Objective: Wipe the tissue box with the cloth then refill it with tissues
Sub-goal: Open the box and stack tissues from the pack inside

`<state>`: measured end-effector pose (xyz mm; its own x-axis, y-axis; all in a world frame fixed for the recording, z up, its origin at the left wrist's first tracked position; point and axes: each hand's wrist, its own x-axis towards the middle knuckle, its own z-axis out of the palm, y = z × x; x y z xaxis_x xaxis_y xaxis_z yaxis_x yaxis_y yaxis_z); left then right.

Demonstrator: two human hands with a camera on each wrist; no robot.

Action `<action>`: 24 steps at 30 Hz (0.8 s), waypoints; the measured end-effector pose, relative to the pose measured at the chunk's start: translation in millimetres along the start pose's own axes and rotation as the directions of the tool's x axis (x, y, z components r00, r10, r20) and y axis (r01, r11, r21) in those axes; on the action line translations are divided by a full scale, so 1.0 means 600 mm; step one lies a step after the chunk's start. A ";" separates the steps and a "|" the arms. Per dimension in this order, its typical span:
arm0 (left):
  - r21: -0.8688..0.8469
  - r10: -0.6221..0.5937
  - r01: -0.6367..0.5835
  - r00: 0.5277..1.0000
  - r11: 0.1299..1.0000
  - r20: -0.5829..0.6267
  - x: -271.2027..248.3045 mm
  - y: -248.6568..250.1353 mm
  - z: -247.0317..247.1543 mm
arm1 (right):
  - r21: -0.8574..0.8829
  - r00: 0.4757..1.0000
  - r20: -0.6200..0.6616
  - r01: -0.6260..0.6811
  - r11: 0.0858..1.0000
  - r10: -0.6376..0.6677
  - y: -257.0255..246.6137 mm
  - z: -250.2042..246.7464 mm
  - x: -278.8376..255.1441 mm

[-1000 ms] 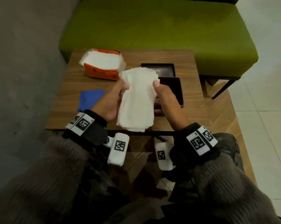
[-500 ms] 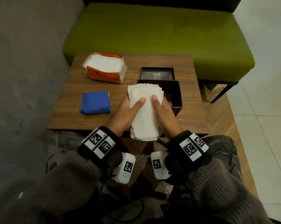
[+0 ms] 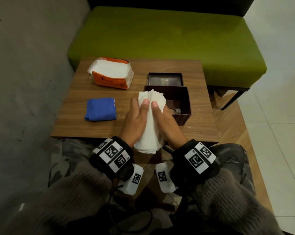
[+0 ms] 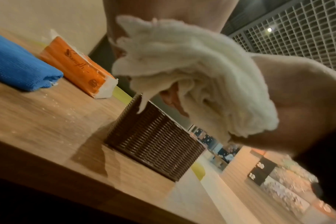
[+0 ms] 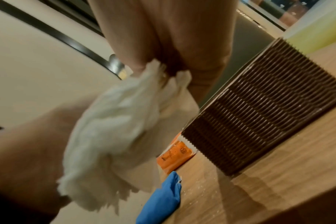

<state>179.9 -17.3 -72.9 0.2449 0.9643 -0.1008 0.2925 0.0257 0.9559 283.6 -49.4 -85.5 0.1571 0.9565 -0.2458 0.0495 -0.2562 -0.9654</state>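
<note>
Both hands hold one stack of white tissues (image 3: 150,126) over the table's near edge, folded lengthwise between them. My left hand (image 3: 136,119) grips its left side, my right hand (image 3: 165,119) its right side, thumbs on top. The wrist views show the same tissues (image 4: 197,72) (image 5: 113,121) bunched in the fingers. Just behind and right stands the open dark brown woven tissue box (image 3: 182,99) (image 4: 153,139) (image 5: 269,109); its lid (image 3: 165,79) lies behind it. A folded blue cloth (image 3: 100,111) lies on the table to the left.
An orange pack of white tissues (image 3: 111,73) lies open at the back left of the wooden table (image 3: 85,126). A green bench (image 3: 160,34) stands behind the table. A grey wall runs along the left; tiled floor is on the right.
The flat tissue stack has been lowered toward me and folded narrower between both hands. The thumbs have come together on top of it.
</note>
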 end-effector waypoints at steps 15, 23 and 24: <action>-0.521 -0.292 0.329 0.944 0.787 0.155 0.005 0.005 -0.051 | 0.085 0.994 0.109 -0.036 0.996 0.027 -0.006 -0.100 -0.005; -0.298 -0.283 0.512 0.775 0.806 0.565 0.035 0.017 -0.105 | -0.002 0.946 0.324 0.020 1.000 -0.019 -0.045 -0.128 -0.005; -0.235 -0.307 0.509 0.762 0.828 0.570 0.033 0.014 -0.102 | -0.003 0.951 0.308 0.013 1.000 -0.012 -0.044 -0.125 -0.004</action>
<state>130.8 18.3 -49.7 0.6241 0.5767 -0.5272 0.1500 0.5737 0.8052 356.1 -55.2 -53.0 -0.1548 0.9559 -0.2494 0.0543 -0.2438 -0.9683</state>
